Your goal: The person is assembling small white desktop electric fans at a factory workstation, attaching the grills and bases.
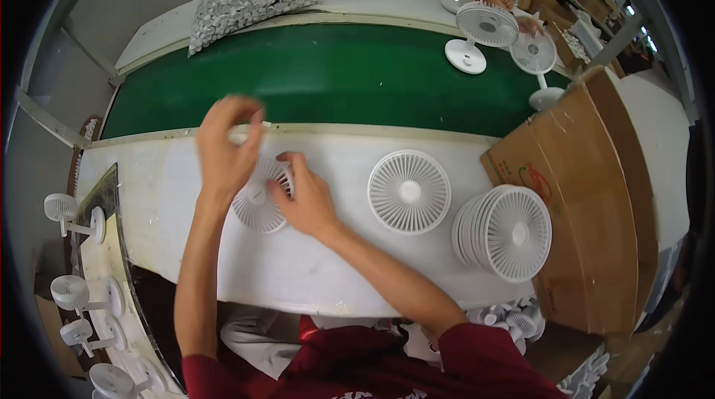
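A round white fan grille (259,209) lies on the white worktop in front of me, partly covered by my hands. My right hand (309,202) grips its right side, thumb over the slats and fingers at the rim. Above its far edge, my left hand (227,149) is raised with curled fingers, smeared by motion; whether it holds anything is unclear. A second white fan grille (410,190) lies flat to the right of my right hand. Farther right, a stack of white fan grilles (518,234) leans on its side.
Beyond the worktop (335,272) runs a green conveyor belt (298,79) carrying white fans (487,24). A clear bag of small white parts (253,1) rests behind it. A cardboard box (573,205) stands at right. Small fans (71,292) line the left shelf. A co-worker's hand (530,25) touches a fan.
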Available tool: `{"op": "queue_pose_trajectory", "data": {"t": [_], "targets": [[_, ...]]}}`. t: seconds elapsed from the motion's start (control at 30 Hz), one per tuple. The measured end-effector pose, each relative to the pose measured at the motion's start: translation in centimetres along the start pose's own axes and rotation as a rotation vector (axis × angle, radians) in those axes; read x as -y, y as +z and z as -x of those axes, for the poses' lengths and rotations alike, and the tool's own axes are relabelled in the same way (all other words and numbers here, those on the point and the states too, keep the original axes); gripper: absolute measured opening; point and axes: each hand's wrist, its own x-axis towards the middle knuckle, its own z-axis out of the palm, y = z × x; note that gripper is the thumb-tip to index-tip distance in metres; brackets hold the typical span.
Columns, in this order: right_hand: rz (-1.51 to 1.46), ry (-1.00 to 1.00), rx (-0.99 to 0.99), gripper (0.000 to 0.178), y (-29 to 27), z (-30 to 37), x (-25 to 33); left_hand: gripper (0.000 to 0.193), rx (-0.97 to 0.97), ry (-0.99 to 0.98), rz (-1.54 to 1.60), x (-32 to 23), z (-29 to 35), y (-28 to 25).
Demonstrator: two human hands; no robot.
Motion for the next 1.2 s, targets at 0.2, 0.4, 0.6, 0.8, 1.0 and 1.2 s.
{"op": "queue_pose_trajectory", "data": {"t": [0.2, 0.4, 0.6, 0.8, 1.0, 1.2], "targets": [[-0.056, 0.151, 0.13, 0.045, 1.2, 3.0, 3.7, 0.04, 0.209, 0.593, 0.034, -6.0, -9.2, 11.0], [-0.084, 0.309, 0.278, 0.042, 0.8, 4.9, 6.7, 0.052, 0.168, 0.703, -0.062, -13.8, -15.3, 19.5], [-0.35, 0.114, 0.224, 0.039, 2.6, 8.7, 2.9, 0.057, 0.381, 0.616, -0.198, -16.1, -17.1, 23.7], [-0.087, 0.102, 0.084, 0.038, 2.0, 5.7, 4.0, 0.053, 0.269, 0.493, -0.274, -12.4, -16.7, 19.0], [-0.212, 0.123, 0.044, 0.033, -3.2, 0.6, 0.7, 0.039, 0.222, 0.377, -0.187, -8.6, -15.3, 5.5], [-0.002, -0.04, -0.006, 0.032, -6.9, -4.0, -4.7, 0.048, 0.014, 0.277, -0.545, -5.2, -8.3, -6.7]]}}
